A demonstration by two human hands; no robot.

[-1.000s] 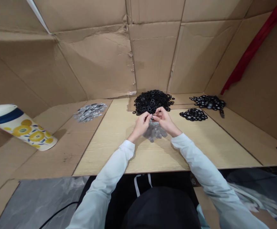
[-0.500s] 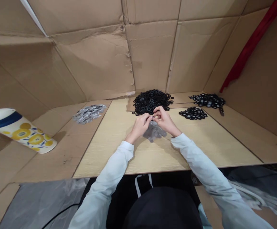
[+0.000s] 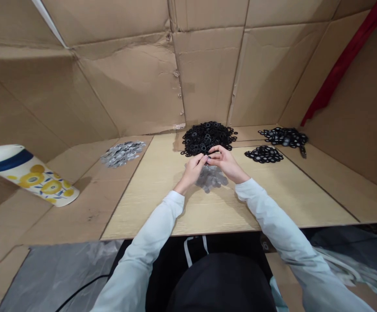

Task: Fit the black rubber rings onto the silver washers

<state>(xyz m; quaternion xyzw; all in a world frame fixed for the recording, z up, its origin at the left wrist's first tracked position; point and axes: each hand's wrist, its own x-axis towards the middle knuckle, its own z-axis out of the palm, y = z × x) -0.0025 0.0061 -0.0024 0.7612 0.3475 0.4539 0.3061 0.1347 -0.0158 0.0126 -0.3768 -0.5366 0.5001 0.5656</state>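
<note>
Though matte, black rubber washers (image 3: 206,136) just beyond the hands (image 3: 191,171) (image 3: 224,164)

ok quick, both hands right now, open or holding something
Left hand: closed in a pinch, cannot tell what it holds.
Right hand: closed in a pinch against the left, cannot tell what it holds.

The pile of grey washers (image 3: 212,178) now wider than before, spread further left under the left hand (image 3: 191,171).
</note>
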